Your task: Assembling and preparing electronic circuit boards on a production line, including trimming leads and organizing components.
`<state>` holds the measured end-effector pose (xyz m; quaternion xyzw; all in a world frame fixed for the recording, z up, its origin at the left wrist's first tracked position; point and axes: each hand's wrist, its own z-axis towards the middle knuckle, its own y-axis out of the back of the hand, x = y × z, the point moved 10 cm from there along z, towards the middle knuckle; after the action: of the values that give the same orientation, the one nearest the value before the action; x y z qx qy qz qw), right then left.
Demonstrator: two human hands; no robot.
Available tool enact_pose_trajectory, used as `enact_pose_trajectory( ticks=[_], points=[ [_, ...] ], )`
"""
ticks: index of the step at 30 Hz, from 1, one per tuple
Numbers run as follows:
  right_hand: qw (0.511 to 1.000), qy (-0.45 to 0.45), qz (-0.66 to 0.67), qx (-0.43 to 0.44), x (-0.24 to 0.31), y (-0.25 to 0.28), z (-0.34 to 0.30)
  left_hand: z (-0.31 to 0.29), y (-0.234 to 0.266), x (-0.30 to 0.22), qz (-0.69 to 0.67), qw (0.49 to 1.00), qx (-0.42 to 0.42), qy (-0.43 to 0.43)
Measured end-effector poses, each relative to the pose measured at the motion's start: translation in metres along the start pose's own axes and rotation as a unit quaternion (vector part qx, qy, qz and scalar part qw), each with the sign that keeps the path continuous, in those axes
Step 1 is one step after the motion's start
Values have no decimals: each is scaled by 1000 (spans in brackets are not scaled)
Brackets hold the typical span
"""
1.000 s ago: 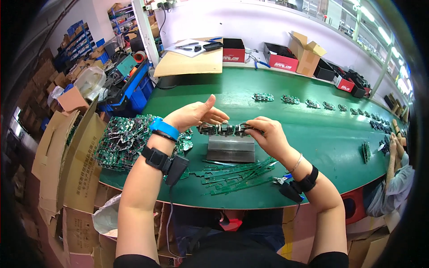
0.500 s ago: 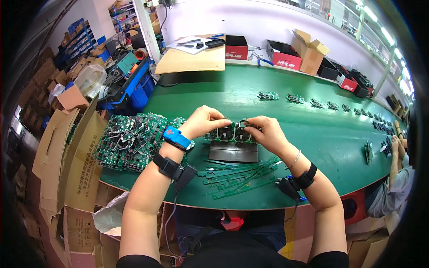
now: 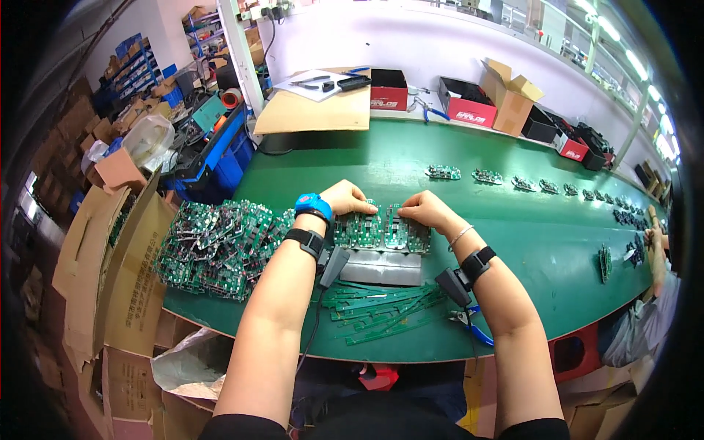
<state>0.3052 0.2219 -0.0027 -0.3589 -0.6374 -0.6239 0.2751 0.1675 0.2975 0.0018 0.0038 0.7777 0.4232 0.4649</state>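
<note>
A panel of joined green circuit boards [image 3: 372,233] rests at the far side of a grey metal block [image 3: 381,268], its component side showing. My left hand [image 3: 347,199] pinches the panel's far edge left of its middle. My right hand [image 3: 428,210] is closed on the same edge, just right of the middle, with a narrow gap between the two hands. The fingertips partly hide the edge. Toward me, beside the block, lie several thin green board strips [image 3: 381,314]. Blue-handled pliers [image 3: 478,330] lie under my right forearm, partly covered.
A tall heap of circuit boards [image 3: 220,249] stands left of my hands. Single boards [image 3: 487,177] run in a row toward the far right, where a co-worker's arm [image 3: 656,253] reaches in. Cardboard with tools [image 3: 315,110] and red-black boxes [image 3: 469,110] line the back.
The panel has tipped so that more of its green face shows, and the block looks lighter. Both hands stay on the far edge, with wrists and forearms shifted. The whole view has moved slightly.
</note>
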Motion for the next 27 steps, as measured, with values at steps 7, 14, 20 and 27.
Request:
enact_pose_trajectory(
  ticks=[7,14,20,27],
  points=[
    [979,-28,196,-49,-31,31,-2,-12,30,6,-211,974,-85,-1],
    [965,51,253,-49,25,77,-34,-36,-10,-35,-394,918,26,-44],
    [985,151,1,82,109,31,-59,-62,-81,-77,-416,888,175,-90],
    [973,213,-58,-62,129,33,-73,-80,-90,-71,-557,821,117,-44]
  ],
)
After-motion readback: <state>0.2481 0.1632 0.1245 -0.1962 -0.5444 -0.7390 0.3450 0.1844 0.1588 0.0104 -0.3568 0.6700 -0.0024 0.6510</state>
